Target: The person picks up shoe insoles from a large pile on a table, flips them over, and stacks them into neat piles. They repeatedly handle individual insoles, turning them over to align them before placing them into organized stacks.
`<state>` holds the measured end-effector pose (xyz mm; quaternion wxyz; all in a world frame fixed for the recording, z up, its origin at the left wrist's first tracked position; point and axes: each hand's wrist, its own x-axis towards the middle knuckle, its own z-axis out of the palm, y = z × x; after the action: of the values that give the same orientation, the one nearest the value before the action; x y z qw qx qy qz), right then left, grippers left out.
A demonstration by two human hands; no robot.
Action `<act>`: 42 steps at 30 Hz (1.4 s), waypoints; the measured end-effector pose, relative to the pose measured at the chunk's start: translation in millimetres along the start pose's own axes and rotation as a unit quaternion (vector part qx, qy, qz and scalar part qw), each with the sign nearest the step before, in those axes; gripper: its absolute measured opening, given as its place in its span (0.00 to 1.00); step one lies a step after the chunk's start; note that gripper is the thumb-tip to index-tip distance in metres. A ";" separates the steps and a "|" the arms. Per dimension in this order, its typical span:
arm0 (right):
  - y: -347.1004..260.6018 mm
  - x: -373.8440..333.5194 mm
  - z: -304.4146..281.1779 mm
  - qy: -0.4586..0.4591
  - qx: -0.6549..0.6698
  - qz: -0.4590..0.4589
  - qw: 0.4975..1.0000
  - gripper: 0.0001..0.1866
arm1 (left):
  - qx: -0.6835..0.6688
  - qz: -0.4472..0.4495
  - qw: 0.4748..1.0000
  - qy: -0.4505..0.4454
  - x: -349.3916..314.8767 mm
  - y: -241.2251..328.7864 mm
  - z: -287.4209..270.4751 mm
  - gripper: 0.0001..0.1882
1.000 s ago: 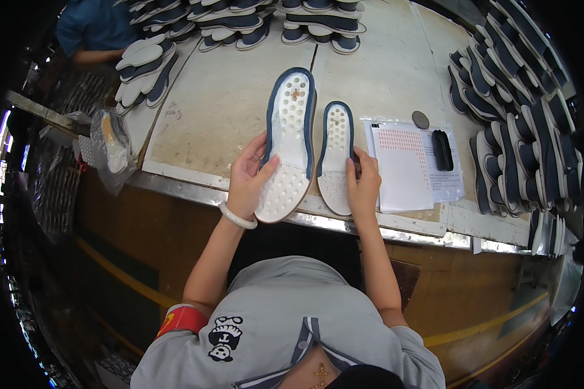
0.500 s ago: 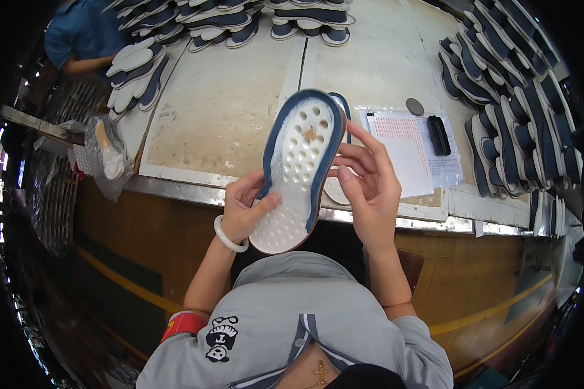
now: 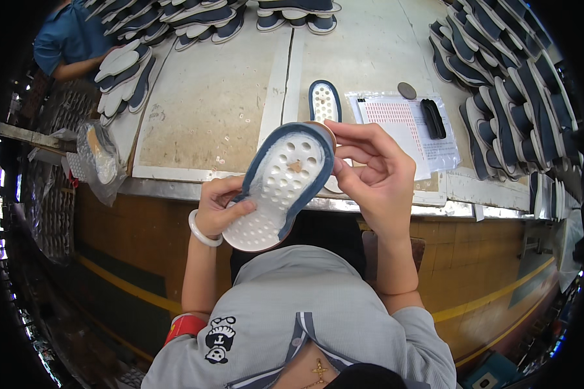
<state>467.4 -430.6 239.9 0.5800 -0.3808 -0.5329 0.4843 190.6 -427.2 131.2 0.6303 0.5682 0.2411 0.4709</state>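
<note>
Above the table's front edge I hold a shoe sole (image 3: pixel 280 176), tilted, with a white hole-dotted inner face and a navy raised rim. My left hand (image 3: pixel 218 209) is closed on its nearer end, thumb lying on the white face. At the far end my right hand (image 3: pixel 379 172) pinches the rim between thumb and fingers, where a tan outer edge shows. A second sole (image 3: pixel 324 98), also navy-rimmed with a white perforated inside, lies on the table just beyond; the held one hides its nearer part.
Stacked soles stand at the far left (image 3: pixel 124 81), the back and the right (image 3: pixel 525 123). Right of centre lie a printed label sheet (image 3: pixel 396 139), a black oblong item (image 3: pixel 433 119) and a grey round disc (image 3: pixel 407 90). A person's blue sleeve (image 3: pixel 78 45) shows at far left.
The sole's far end has come down toward me and tilted right. My right hand has gone from spread fingers beside it to pinching its rim. More of the second sole shows.
</note>
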 end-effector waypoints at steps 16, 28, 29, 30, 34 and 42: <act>-0.4 4.2 4.8 0.012 0.024 0.024 0.999 0.17 | -0.140 -0.066 0.986 0.055 -1.5 -10.7 12.9 0.27; 7.4 -1.2 -2.0 0.019 -0.113 -0.017 0.993 0.17 | -0.016 -0.040 0.999 -0.024 1.0 -3.0 -1.4 0.22; 8.1 -2.1 -2.6 0.017 -0.126 -0.026 0.992 0.17 | -0.010 -0.036 0.999 -0.029 0.8 -0.9 -2.4 0.21; 8.6 -2.8 -3.1 0.015 -0.138 -0.036 0.990 0.16 | 0.000 -0.032 0.999 -0.036 0.7 1.4 -3.4 0.21; 10.5 -6.3 -5.0 0.003 -0.176 -0.062 0.983 0.16 | 0.041 0.001 0.996 -0.075 4.8 11.5 -8.4 0.21; 20.1 -15.6 2.3 -0.023 -0.142 -0.040 0.989 0.18 | 0.118 -0.072 0.981 -0.140 18.3 31.3 11.0 0.43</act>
<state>462.6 -441.0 217.1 0.5268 -0.4267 -0.6242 0.3883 197.8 -419.4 167.6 0.6187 0.6797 0.2450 0.3085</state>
